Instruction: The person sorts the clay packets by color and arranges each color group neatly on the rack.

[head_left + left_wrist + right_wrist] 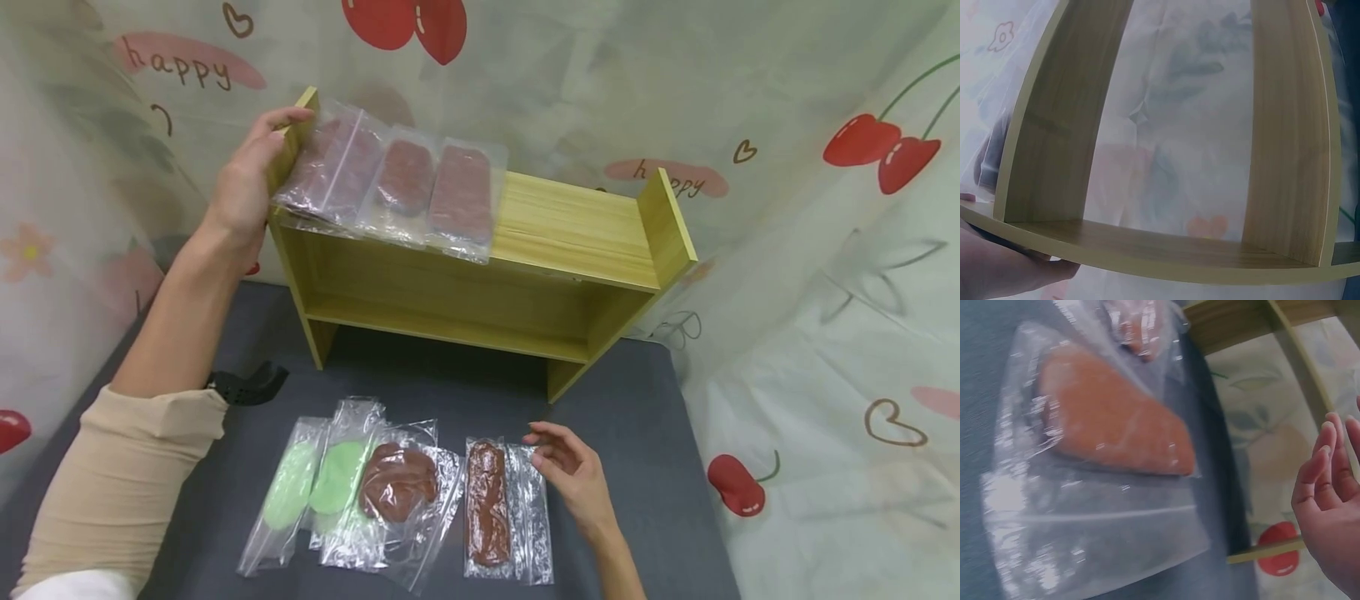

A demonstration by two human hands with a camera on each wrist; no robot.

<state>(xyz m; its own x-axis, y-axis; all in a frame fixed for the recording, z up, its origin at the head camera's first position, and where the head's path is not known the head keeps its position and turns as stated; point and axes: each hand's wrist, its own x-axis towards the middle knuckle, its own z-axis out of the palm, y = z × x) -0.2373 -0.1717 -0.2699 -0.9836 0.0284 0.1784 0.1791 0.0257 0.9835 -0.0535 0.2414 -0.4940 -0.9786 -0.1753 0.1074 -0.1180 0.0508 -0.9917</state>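
My left hand (243,179) grips the upper left side panel of a small wooden shelf (577,233); the left wrist view shows that hand (1010,269) at the panel's edge. Beside it on the top board lie clear zip bags with flat reddish-brown slabs: a left bag (330,167), a middle bag (405,175) and a right bag (461,192), which overhangs the front edge. My right hand (573,475), fingers loosely bent and holding nothing, hovers just right of a bagged long brown slab (487,504) on the table.
Left of that slab lie a bagged round brown piece (397,483) and bags with pale green pieces (288,487), overlapping on the dark tabletop (630,433). The shelf's lower board (450,329) is in view. A printed curtain (810,333) hangs around the table.
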